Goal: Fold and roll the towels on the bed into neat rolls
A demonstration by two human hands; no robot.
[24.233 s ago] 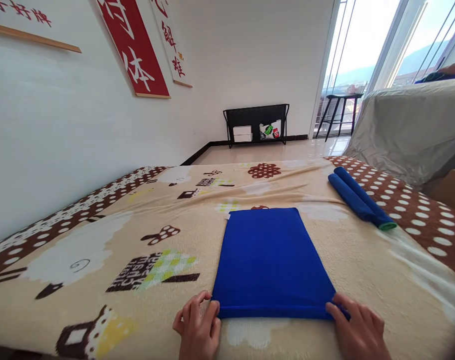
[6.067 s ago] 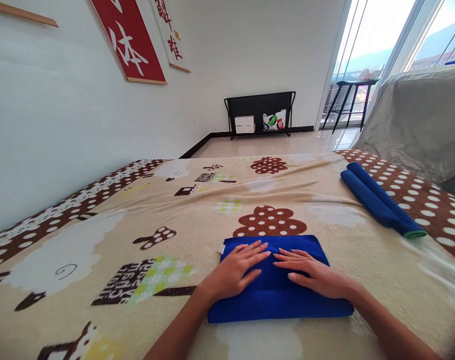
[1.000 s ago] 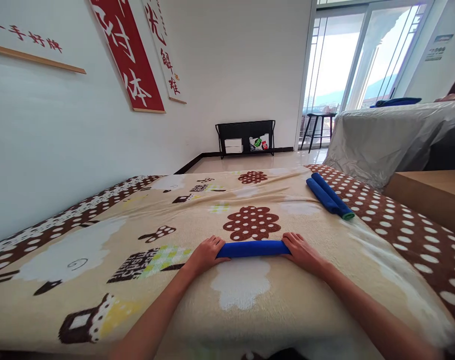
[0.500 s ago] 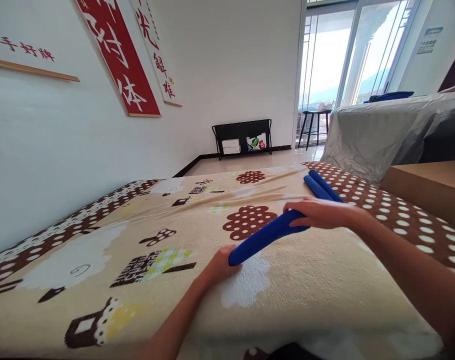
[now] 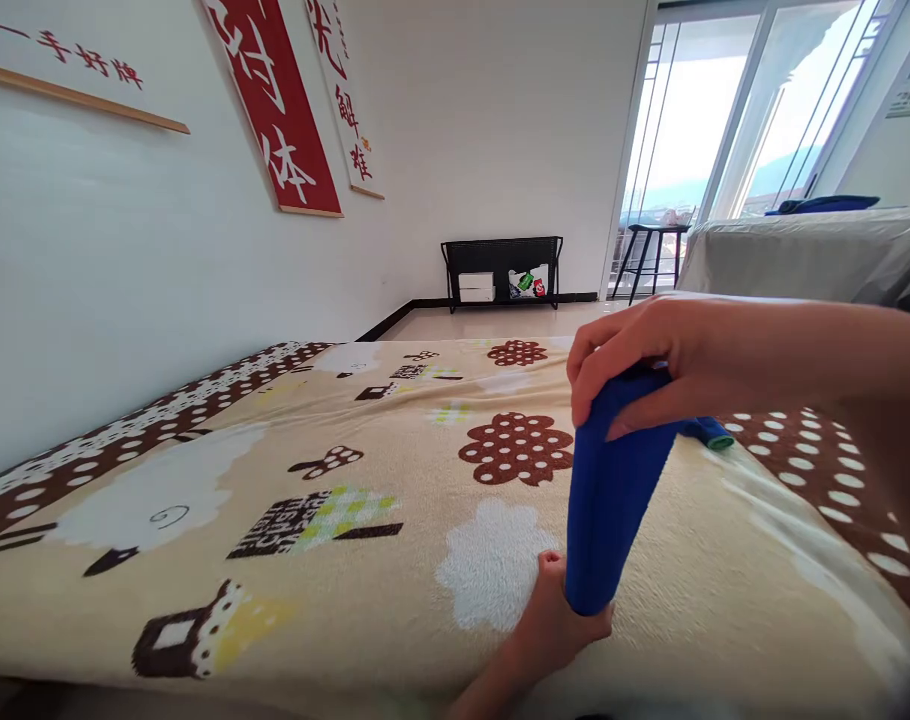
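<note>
A rolled-up blue cloth point(image 5: 616, 490) stands nearly upright above the front part of the bed, tilted a little to the right at its top. My right hand point(image 5: 642, 350) grips its upper end, thumb on the near side and fingers over the far side. Around the lower end my left hand point(image 5: 564, 625) is closed, with most of its fingers hidden behind the roll. Partly covered by my right hand and the roll, another blue cloth roll point(image 5: 708, 432) lies on the blanket point(image 5: 395, 620), its greenish end showing.
A black rack point(image 5: 501, 262) holding a white box point(image 5: 476, 287) stands against the far wall. A dark stool point(image 5: 650, 250) is by the glass door. At the right, a grey sheet point(image 5: 762, 250) covers furniture with blue cloth point(image 5: 826, 204) on top. Scrolls point(image 5: 290, 120) hang on the left wall.
The held blue roll has turned from slanted to nearly upright. My right hand has risen and come nearer, while my left hand has moved right and down. The view has shifted slightly.
</note>
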